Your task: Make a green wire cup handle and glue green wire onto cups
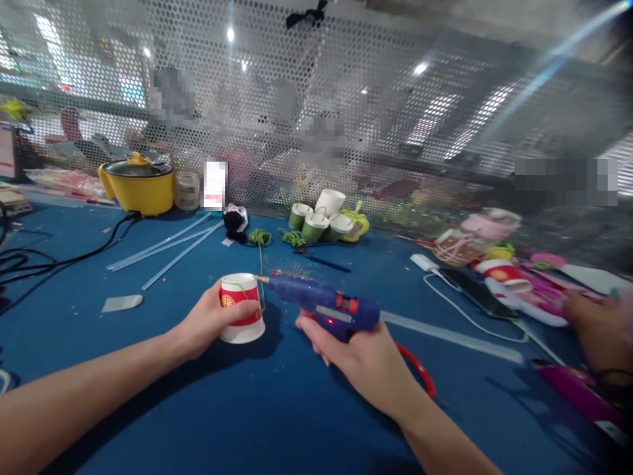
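My left hand (208,316) grips a red and white paper cup (242,332) that stands upside down on the blue table. Green cord (262,264) runs from a small bundle down to the cup and along its side. In my right hand (351,356) is a blue hot glue gun (316,300) with a lit red light. Its nozzle points left at the cup's upper right edge; whether the two touch, I cannot tell. A clear glue stick (450,335) lies on the table behind the gun, apparently in line with its back end.
Green-wrapped cups (315,227) stand by the perforated screen, with pliers (321,259) in front. Glue sticks (168,247), a yellow electric pot (141,188) and black cables (93,251) are at left. At right are a phone (477,292), a purple glue gun (576,389) and a co-worker's hand (601,323).
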A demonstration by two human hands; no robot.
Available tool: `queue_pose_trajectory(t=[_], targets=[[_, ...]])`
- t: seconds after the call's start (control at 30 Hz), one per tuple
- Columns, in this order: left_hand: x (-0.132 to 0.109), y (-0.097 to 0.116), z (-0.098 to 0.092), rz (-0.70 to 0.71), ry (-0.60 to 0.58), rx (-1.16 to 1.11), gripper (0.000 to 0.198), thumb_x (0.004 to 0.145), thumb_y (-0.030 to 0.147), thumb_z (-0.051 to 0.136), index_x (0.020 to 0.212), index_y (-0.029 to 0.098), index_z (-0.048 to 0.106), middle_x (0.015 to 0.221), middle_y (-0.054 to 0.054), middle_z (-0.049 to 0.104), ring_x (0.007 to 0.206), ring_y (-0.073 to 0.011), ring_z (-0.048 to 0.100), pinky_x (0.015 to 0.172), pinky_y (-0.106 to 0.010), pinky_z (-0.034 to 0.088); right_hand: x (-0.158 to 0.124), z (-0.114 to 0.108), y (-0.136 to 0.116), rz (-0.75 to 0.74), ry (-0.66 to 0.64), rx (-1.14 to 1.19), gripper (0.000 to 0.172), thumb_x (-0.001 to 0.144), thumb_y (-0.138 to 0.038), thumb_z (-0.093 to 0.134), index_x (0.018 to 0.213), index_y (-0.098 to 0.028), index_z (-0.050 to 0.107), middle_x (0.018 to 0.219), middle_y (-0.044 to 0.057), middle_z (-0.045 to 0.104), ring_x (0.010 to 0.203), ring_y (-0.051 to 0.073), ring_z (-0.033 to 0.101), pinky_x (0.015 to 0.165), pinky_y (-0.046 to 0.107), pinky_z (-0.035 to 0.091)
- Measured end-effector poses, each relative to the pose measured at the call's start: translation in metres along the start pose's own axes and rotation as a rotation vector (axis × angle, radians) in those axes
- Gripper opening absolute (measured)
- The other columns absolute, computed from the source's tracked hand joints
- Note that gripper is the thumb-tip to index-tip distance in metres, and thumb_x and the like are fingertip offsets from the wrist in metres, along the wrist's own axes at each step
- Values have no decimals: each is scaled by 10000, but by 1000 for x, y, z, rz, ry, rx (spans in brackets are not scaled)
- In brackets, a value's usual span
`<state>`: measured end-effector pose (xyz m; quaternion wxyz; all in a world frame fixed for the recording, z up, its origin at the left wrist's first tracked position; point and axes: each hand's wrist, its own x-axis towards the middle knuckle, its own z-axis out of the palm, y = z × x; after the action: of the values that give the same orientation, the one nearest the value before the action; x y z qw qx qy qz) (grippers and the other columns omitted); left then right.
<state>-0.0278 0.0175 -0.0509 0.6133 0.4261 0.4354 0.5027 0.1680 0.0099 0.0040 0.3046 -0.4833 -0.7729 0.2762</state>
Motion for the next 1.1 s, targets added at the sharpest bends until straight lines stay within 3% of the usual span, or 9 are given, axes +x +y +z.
queue_pose_trajectory(t=[0.23, 0.47, 0.7, 0.9, 1.1], targets=[[0, 0, 0, -5, 0, 2, 509, 623, 321, 693, 1044, 120, 488, 908, -97, 623, 759, -186, 587, 687, -314, 460, -5, 8, 5, -126, 21, -263, 224, 792, -351, 485, 674, -215, 619, 491, -18, 574, 535, 160, 587, 539, 263, 476], [1, 0, 0, 3, -11, -9, 485, 616, 320, 698, 1020, 131, 507, 890, -80, 625, 751, -180, 589, 684, -305, 460, -2, 9, 8, -259, 58, -352, 191, 775, -340, 499, 810, -225, 647, 803, 40, 665, 910, 239, 596, 751, 340, 494], [2, -1, -1, 22, -9, 5, 479, 617, 323, 698, 1019, 141, 512, 864, -63, 623, 752, -175, 581, 679, -296, 456, 0, 9, 3, -249, 98, -361, 200, 776, -322, 473, 759, -227, 648, 657, 36, 651, 819, 237, 626, 764, 364, 499], [2, -2, -1, 19, -19, 4, 480, 618, 325, 699, 1016, 133, 510, 868, -71, 619, 763, -181, 579, 690, -301, 455, -1, 13, 8, -251, 156, -372, 198, 778, -321, 482, 833, -224, 646, 797, 40, 673, 859, 230, 619, 758, 344, 506], [1, -1, -1, 21, -22, -6, 482, 615, 314, 703, 1016, 134, 505, 871, -66, 617, 731, -157, 572, 662, -277, 456, -1, 8, 8, -395, 58, -461, 238, 793, -288, 442, 839, -233, 669, 705, 36, 678, 773, 224, 641, 740, 350, 507]])
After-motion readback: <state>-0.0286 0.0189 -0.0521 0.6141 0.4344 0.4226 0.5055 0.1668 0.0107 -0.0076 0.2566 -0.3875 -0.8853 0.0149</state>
